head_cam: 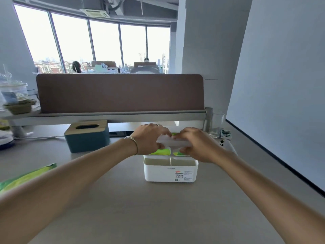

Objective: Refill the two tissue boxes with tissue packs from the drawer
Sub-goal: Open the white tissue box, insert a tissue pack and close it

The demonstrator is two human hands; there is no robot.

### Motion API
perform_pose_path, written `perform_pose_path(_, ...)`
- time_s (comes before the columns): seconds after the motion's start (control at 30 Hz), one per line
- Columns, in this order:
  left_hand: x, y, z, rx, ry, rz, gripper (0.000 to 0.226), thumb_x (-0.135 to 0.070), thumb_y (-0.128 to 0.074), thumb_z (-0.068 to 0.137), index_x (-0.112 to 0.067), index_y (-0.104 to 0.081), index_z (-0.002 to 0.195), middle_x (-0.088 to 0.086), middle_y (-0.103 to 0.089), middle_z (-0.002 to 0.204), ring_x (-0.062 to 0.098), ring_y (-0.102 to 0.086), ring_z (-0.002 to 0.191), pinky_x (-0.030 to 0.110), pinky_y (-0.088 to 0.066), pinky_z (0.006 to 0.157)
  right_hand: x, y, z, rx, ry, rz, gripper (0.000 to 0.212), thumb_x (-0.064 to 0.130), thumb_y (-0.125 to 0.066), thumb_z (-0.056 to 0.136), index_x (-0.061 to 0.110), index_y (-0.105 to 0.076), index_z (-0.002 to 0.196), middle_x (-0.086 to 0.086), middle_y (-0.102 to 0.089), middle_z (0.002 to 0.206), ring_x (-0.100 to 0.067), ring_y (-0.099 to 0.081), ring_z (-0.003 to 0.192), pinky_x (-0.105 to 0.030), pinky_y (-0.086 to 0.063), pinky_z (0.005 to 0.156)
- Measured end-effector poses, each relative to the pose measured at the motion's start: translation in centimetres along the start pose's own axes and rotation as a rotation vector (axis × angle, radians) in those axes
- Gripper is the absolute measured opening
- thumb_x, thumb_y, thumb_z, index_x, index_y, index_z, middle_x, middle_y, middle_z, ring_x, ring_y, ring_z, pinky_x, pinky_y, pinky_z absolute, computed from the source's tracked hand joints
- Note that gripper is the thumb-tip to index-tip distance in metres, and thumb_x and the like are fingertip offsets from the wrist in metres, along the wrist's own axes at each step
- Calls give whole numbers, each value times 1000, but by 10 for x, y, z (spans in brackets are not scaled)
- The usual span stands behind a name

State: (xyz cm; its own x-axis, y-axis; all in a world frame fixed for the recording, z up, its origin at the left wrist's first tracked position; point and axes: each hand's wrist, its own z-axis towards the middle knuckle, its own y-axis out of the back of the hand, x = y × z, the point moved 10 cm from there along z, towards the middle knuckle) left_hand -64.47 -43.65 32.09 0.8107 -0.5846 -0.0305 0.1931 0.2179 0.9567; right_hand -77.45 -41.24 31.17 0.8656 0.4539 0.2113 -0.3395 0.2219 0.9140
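Note:
A white tissue box (170, 171) stands on the grey desk right of centre, with a green tissue pack (161, 152) showing inside it. Both hands hold its white lid (173, 142) just above the box: my left hand (149, 138) grips the lid's left end, my right hand (195, 143) the right end. A blue tissue box with a wooden slotted top (88, 135) sits to the left, apart from my hands. Another green tissue pack (26, 176) lies at the desk's left edge, partly behind my left forearm. No drawer is in view.
A brown partition screen (119, 93) runs along the back of the desk. A clear glass (217, 124) stands at the back right. Jars and a small basket (17, 103) crowd a shelf at the far left. A white wall panel (281, 103) borders the right side.

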Motion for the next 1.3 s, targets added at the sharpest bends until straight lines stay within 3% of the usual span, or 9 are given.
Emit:
perform_pose_path(0.3, 13, -32, 2, 12, 19, -41, 45, -38, -71, 86, -41, -59, 130, -11, -64, 127, 20, -60, 110, 37, -48, 89, -10, -26, 3, 48, -22, 0, 55, 29, -78, 81, 39, -62, 132, 10, -60, 124, -15, -56, 114, -37, -48, 96)
perform_pose_path(0.47, 12, -40, 1, 15, 3, -45, 44, -41, -70, 85, -43, -59, 128, -13, -64, 129, 18, -60, 111, 33, -42, 81, -14, -34, -1, 61, -33, 14, 54, 34, -78, 80, 40, -62, 132, 12, -59, 127, -14, -57, 117, -36, -48, 96)
perform_pose_path(0.77, 14, -50, 2, 21, -8, -18, 43, -43, -66, 88, -43, -58, 131, -13, -63, 131, 18, -60, 113, 36, -48, 89, -13, -38, -2, 48, -29, -3, 51, 32, -75, 83, 36, -63, 132, 9, -60, 129, -19, -58, 117, -36, -48, 96)
perform_pose_path(0.87, 18, -45, 2, -40, -18, -85, 35, -44, -57, 92, -38, -64, 126, -12, -67, 127, 19, -62, 110, 39, -51, 90, -13, -39, 0, 76, -7, 22, 45, 38, -72, 85, 34, -65, 129, 9, -60, 129, -17, -57, 118, -38, -47, 97)
perform_pose_path(0.93, 22, -37, 8, -127, 13, -176, 35, -40, -51, 95, -32, -64, 127, -7, -65, 130, 21, -59, 116, 41, -51, 93, -19, -28, 8, -14, -43, 76, 38, 41, -65, 91, 29, -67, 126, 6, -60, 132, -17, -53, 124, -39, -45, 101)
perform_pose_path(1.0, 25, -43, 17, -103, 88, -213, 41, -36, -46, 100, -27, -54, 139, 0, -55, 144, 23, -49, 131, 43, -45, 103, -32, -24, 18, -54, -144, 56, 44, 43, -52, 98, 26, -57, 138, 1, -50, 147, -19, -41, 139, -42, -37, 111)
perform_pose_path(1.13, 21, -79, 28, 131, 139, -117, 57, -44, -30, 105, -20, -29, 157, 8, -29, 163, 23, -24, 151, 41, -19, 122, -49, -72, 27, 233, -272, -41, 65, 52, -26, 104, 22, -12, 160, -7, -3, 169, -22, 2, 156, -44, -5, 124)
perform_pose_path(1.2, 21, -88, 29, 146, 135, -69, 60, -43, -24, 106, -13, -22, 159, 8, -23, 166, 21, -18, 152, 40, -13, 124, -51, -82, 25, 246, -292, -41, 66, 54, -20, 104, 22, -7, 161, -7, 3, 169, -21, 6, 155, -44, 0, 125)
perform_pose_path(1.3, 19, -90, 30, 106, 129, 16, 60, -39, -23, 105, -8, -23, 156, 9, -27, 164, 22, -22, 150, 39, -17, 122, -48, -82, 23, 205, -305, -54, 63, 51, -19, 105, 22, -11, 160, -7, 2, 169, -21, 3, 156, -43, -2, 125)
